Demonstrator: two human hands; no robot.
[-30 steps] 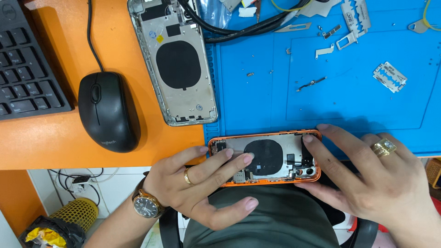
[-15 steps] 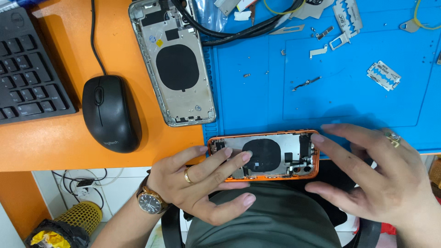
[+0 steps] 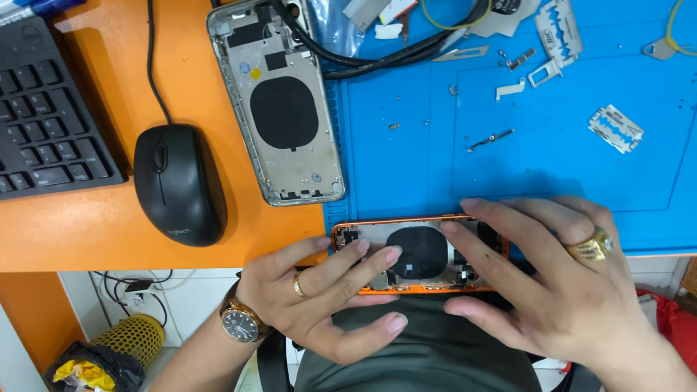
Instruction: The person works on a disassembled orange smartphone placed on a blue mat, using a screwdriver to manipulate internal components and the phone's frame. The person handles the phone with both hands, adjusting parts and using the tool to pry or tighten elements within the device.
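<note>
At the lower middle of the frame the orange phone housing point(image 3: 420, 254) shows a glossy painted rim around bare grey metal, with a matt black round pad at its centre; the silver phone housing point(image 3: 279, 101) at the upper middle is dull, scuffed metal with the same matt black disc. The blue mat point(image 3: 508, 160) on the right looks like soft, matt rubber, strewn with shiny metal razor blades point(image 3: 616, 129), while the mouse point(image 3: 179, 183) and keyboard point(image 3: 43, 123) on the left are black plastic with a slight sheen, on a smooth orange tabletop point(image 3: 72, 225). A polished gold ring point(image 3: 594, 245) and a gold-cased wristwatch point(image 3: 242, 321) gleam on the hands.
</note>
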